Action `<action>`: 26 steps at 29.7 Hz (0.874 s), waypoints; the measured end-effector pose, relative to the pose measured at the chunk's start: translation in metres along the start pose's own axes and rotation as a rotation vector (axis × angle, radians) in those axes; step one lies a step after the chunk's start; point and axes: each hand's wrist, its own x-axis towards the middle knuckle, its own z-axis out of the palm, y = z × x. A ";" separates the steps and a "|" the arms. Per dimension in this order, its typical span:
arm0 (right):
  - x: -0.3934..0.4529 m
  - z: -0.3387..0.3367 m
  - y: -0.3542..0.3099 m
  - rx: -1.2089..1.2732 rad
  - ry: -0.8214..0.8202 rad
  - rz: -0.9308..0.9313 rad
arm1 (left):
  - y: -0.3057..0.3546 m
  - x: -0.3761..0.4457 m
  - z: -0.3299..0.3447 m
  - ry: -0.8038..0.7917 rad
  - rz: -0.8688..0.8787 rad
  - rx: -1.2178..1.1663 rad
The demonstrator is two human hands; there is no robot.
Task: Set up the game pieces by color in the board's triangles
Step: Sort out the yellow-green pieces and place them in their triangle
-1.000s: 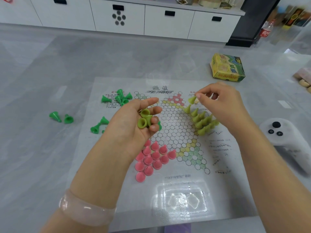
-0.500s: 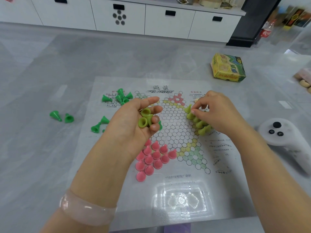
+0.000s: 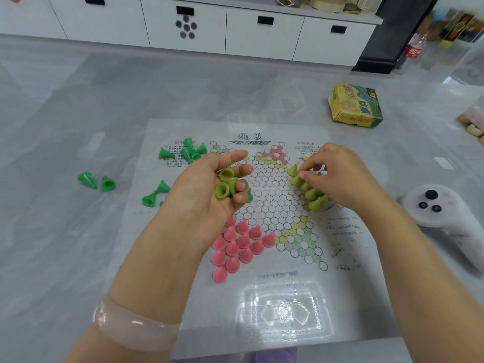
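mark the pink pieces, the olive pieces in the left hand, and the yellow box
pink pieces (image 3: 239, 247): head view, middle of the cluster on the board.
olive pieces (image 3: 225, 182): head view, cups held in the left hand (image 3: 207, 195).
yellow box (image 3: 355, 105): head view, top face.

On my table (image 3: 78, 258), a yellow-green box (image 3: 355, 106) sits far right, a white controller (image 3: 445, 218) near right. White cabinets (image 3: 262, 35) stand beyond, a red-labelled bottle (image 3: 415, 49) beside them.

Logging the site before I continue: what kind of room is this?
Likely a home living room or playroom: white drawer cabinets along the wall, a soda bottle on the floor, a game board on a grey table.
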 end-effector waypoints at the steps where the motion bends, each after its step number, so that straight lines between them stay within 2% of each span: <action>1: 0.000 0.000 0.000 0.002 0.000 -0.001 | 0.000 0.000 0.000 0.001 0.000 0.001; 5: -0.001 -0.002 0.002 0.030 0.017 -0.003 | 0.000 -0.001 0.000 -0.002 0.000 0.005; 12: 0.004 0.002 -0.002 0.080 0.184 0.053 | -0.001 -0.001 0.001 -0.002 0.002 0.016; 18: 0.011 0.014 -0.010 -0.028 0.187 0.101 | 0.000 -0.001 -0.001 -0.005 0.010 0.014; 26: 0.013 0.019 -0.010 -0.005 0.201 0.161 | 0.001 -0.001 -0.001 -0.009 0.011 0.006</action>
